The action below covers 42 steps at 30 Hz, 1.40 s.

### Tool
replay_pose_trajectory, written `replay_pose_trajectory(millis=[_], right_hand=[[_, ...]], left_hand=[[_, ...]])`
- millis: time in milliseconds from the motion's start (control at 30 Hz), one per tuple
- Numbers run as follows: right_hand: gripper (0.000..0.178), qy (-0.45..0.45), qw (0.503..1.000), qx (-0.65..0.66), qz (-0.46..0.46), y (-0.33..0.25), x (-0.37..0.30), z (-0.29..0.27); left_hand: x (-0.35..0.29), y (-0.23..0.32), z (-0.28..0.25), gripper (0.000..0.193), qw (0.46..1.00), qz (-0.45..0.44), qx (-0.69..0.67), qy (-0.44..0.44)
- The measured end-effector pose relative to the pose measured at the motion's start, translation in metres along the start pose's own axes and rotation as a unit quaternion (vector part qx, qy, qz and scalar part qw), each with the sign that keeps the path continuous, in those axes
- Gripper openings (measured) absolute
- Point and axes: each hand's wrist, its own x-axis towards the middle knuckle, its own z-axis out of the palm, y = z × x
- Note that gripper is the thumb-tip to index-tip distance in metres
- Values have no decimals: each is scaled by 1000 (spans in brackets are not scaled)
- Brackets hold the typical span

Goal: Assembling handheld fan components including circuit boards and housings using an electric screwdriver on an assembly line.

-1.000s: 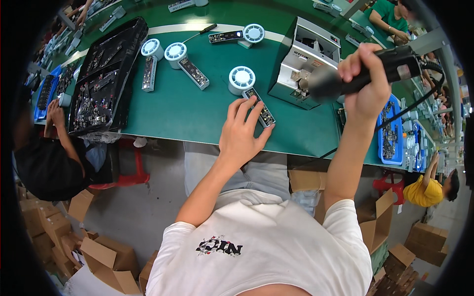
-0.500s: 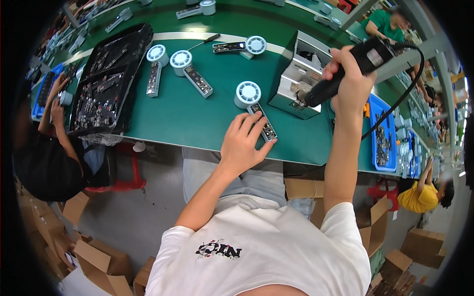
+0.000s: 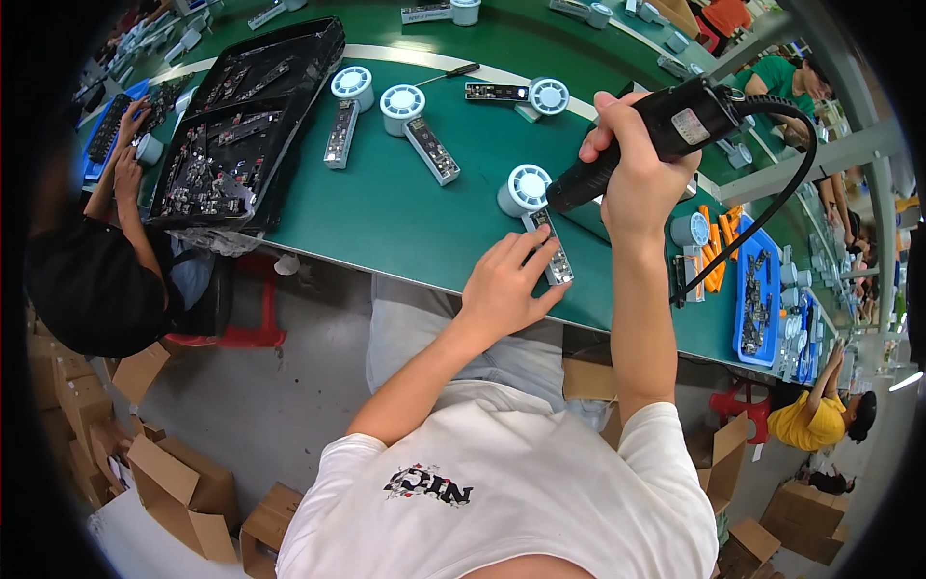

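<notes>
My left hand (image 3: 506, 285) holds down a small pale-blue handheld fan (image 3: 529, 188) on the green table. Its fingers lie over the open handle, where a circuit board shows, and the thumb is at the handle's near end. In a closed grip, my right hand (image 3: 644, 174) has a black electric screwdriver (image 3: 680, 121), its cable looping down at the right. The driver's nose points down-left beside the fan's round head, above where the handle joins it. Whether the bit touches a screw cannot be made out.
Similar fans (image 3: 429, 150) lie beyond my left hand, near a thin screwdriver (image 3: 463, 70). A black tray (image 3: 333, 58) of circuit boards stands left; a blue bin (image 3: 743, 333) and orange cylinders (image 3: 716, 246) are right. Co-workers sit on both sides.
My right hand has brought the electric screwdriver left, from the silver metal box to the fan under my left hand. The view has shifted; my left hand stays on the fan.
</notes>
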Motion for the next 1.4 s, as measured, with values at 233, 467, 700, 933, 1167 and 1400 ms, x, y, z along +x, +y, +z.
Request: replay_pose_trajectory(millis=[233, 467, 700, 933, 1167, 1400], right_hand=[[11, 2, 1000, 3, 4, -1, -3, 3], [11, -3, 1000, -10, -4, 1, -2, 3], [16, -22, 999, -36, -28, 6, -10, 9], [16, -37, 998, -20, -52, 20, -13, 7], [13, -47, 999, 6, -12, 3, -4, -9], [21, 229, 923, 299, -83, -57, 70, -104]], left_hand=[[-3, -1, 0, 50, 1000, 5, -3, -7], [-1, 0, 0, 49, 1000, 3, 4, 1], [0, -1, 2, 50, 1000, 6, -2, 1], [-1, 1, 1, 50, 1000, 2, 8, -17], [10, 9, -5, 45, 989, -81, -122, -33], [47, 23, 0, 43, 974, -196, 101, -45]])
